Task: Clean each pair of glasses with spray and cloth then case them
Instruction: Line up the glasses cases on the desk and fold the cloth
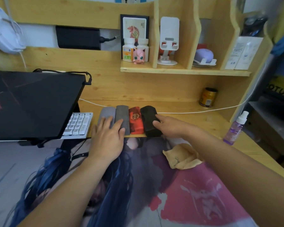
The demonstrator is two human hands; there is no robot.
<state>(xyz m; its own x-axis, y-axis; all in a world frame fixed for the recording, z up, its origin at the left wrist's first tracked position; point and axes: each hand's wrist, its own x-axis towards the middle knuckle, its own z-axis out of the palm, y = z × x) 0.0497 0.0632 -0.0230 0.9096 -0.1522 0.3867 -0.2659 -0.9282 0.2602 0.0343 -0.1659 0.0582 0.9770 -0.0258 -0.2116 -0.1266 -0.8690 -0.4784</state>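
Four glasses cases lie side by side on the wooden desk (187, 122), long axes pointing away from the person: light grey case (107, 114), dark grey case (123, 114), red case (135, 120), black case (149, 117). A beige cloth (181, 157) lies on the printed mat (195, 194); the spray bottle (235, 128) stands far right. The left hand (107, 138) rests flat, fingers spread, on both grey cases. The right hand (168, 126) presses straight fingers against the black case.
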